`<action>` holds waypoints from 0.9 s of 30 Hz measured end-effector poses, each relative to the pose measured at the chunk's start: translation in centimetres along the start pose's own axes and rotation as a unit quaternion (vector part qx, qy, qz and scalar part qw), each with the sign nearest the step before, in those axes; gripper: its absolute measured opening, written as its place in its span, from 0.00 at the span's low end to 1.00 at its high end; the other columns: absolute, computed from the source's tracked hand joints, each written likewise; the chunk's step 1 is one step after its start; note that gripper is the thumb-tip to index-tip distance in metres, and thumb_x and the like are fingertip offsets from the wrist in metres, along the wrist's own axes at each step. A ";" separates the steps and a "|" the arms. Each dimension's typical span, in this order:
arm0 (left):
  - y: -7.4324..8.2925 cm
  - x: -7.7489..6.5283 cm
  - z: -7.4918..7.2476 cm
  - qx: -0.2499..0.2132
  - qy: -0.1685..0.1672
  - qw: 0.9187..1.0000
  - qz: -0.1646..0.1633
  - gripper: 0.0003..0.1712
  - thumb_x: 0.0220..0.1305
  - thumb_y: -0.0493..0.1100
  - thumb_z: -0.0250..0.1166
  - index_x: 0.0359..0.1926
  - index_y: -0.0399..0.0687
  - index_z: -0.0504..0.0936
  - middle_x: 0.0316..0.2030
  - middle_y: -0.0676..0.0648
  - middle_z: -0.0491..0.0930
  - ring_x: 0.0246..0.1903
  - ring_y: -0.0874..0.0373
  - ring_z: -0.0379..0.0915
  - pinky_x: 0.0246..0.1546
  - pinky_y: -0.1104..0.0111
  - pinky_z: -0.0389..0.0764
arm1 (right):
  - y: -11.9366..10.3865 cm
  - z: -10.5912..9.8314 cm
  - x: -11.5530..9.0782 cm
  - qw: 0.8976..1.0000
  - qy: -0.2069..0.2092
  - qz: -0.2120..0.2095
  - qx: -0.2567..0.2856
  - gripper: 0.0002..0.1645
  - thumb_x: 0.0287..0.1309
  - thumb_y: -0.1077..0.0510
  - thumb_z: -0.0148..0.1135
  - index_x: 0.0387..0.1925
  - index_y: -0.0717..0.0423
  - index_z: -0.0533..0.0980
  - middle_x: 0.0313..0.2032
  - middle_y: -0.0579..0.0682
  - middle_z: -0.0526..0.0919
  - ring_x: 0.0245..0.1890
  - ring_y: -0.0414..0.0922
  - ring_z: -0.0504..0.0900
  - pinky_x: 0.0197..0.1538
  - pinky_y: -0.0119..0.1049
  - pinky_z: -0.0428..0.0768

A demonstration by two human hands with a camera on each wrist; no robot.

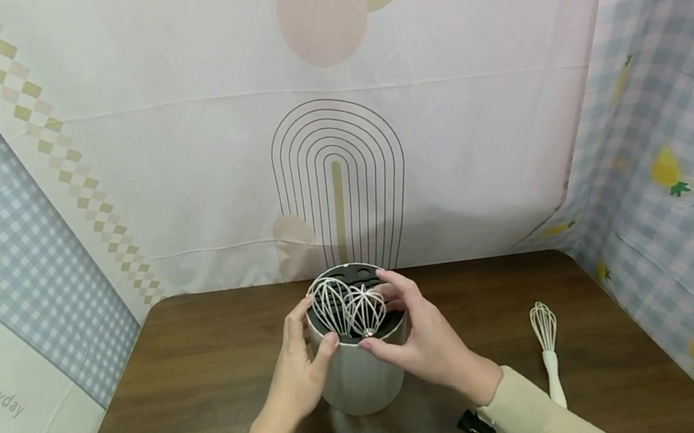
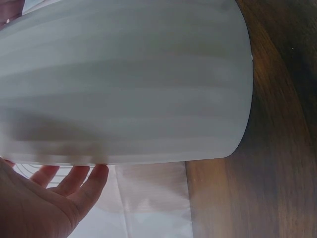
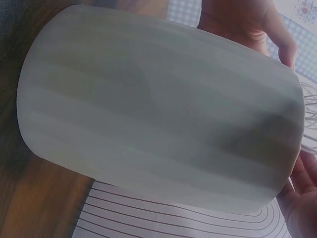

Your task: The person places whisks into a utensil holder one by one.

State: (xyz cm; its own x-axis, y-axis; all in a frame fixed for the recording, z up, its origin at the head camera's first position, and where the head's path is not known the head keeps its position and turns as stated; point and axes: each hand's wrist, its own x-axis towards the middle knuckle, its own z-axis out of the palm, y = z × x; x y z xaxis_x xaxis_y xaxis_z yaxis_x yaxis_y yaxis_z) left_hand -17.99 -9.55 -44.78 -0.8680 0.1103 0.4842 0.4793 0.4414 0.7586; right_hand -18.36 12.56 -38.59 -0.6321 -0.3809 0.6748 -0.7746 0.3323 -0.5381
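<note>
A pale grey utensil holder (image 1: 360, 377) with a dark slotted insert (image 1: 339, 276) stands upright on the table. Two wire whisks, a larger one (image 1: 330, 302) and a smaller round one (image 1: 368, 308), stick up from it with their handles hidden inside. My left hand (image 1: 296, 376) grips the holder's left side near the top, thumb at the front rim. On the opposite side my right hand (image 1: 431, 339) holds the rim, its thumb at the front and fingers reaching toward the back, beside the smaller whisk. In the left wrist view, fingertips (image 2: 101, 171) touch the holder's wall.
A third whisk with a white handle (image 1: 551, 366) lies on the brown wooden table (image 1: 208, 375) at the right, close to my right sleeve (image 1: 527, 407). Behind the table hangs a printed cloth (image 1: 194, 195), and checked cloths flank both sides.
</note>
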 end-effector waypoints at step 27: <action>0.0 0.0 0.0 -0.005 0.004 1.000 0.000 0.38 0.67 0.52 0.59 0.73 0.62 0.52 0.68 0.45 0.56 0.59 0.45 0.67 0.56 0.51 0.71 | 1.3 -4.4 -1.7 0.997 0.041 0.028 -0.056 0.52 0.37 0.66 0.80 0.65 0.61 0.63 0.51 0.56 0.77 0.50 0.53 0.77 0.48 0.45 0.79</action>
State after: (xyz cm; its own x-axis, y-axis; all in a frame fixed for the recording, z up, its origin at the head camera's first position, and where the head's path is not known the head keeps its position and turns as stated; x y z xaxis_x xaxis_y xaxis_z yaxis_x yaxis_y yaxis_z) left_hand -17.97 -9.53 -44.78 -0.8674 0.1033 0.4867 0.4798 0.4327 0.7633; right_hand -18.25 17.40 -38.21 -0.6677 -0.2879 0.6865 -0.7275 0.4477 -0.5198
